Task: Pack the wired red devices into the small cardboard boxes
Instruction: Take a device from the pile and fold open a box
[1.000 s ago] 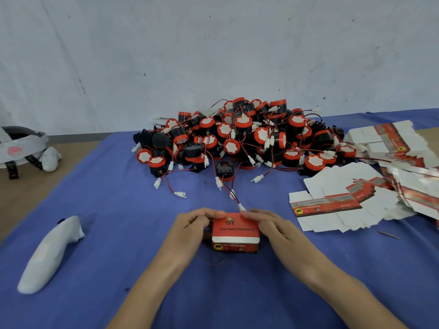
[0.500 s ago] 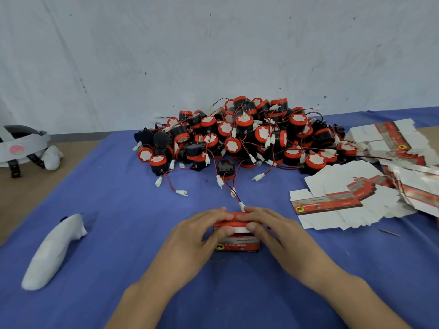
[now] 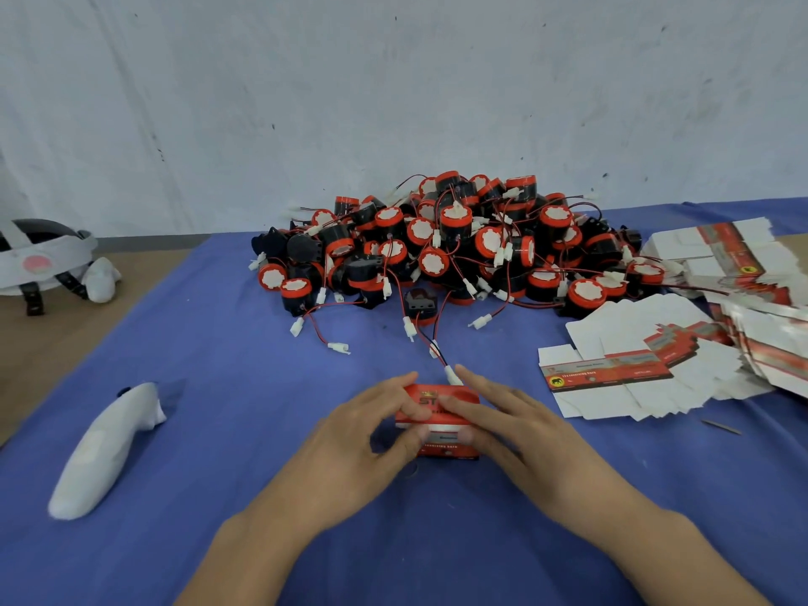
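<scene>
A small red and white cardboard box point(image 3: 441, 446) stands on the blue cloth in front of me. My left hand point(image 3: 354, 448) grips its left side, fingers over the top and thumb at the front. My right hand point(image 3: 511, 435) lies over its right side, fingers pressing on the lid. A red-and-black wire with a white plug point(image 3: 450, 376) ends right at the box's far edge. Behind it lies a heap of red and black wired devices point(image 3: 454, 247). Flat, unfolded boxes point(image 3: 647, 369) lie spread at the right.
A white handheld controller point(image 3: 105, 448) lies at the left on the blue cloth point(image 3: 218, 387). A white headset point(image 3: 43, 260) sits on the bare wooden tabletop far left. One black device point(image 3: 420, 304) sits apart in front of the heap. A pale wall stands behind.
Both hands moved from the box's sides onto its top, pressing over the lid. The box stayed in place on the cloth.
</scene>
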Motion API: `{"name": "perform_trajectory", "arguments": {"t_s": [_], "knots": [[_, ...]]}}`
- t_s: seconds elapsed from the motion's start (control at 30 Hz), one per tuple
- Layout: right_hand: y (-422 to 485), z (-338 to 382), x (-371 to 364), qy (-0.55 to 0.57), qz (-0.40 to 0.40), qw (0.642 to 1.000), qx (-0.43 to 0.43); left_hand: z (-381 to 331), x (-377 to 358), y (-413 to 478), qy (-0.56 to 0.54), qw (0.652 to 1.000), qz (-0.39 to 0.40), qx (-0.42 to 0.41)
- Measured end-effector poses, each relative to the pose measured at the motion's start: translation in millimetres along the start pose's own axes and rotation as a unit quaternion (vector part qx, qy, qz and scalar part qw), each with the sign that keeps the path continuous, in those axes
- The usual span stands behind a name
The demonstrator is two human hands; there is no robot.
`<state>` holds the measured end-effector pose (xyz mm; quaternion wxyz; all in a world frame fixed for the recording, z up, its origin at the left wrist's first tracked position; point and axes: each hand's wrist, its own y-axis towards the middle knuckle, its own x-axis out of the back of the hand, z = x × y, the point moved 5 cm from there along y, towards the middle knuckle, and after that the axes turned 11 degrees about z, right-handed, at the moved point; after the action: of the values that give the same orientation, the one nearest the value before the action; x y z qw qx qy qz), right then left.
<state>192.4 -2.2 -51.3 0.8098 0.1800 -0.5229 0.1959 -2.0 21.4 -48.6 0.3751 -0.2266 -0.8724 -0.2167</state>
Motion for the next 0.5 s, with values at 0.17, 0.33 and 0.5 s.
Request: {"name": "perform_trajectory", "arguments": {"t_s": [0.17, 0.33, 0.5], "knots": [[-7, 4, 3, -0.069, -0.026, 0.997, 0.021, 3, 1, -1, 0.025, 1.0, 0.014, 0.0], [-8, 0, -3, -0.044, -0.037, 0.998, 0.034, 7, -2, -3, -0.025, 1.0, 0.008, 0.013], [-2, -3, 5, 0.26, -0.068, 0.963, 0.003, -12, 4, -1, -0.131, 0.99, -0.055, 0.016]]}}
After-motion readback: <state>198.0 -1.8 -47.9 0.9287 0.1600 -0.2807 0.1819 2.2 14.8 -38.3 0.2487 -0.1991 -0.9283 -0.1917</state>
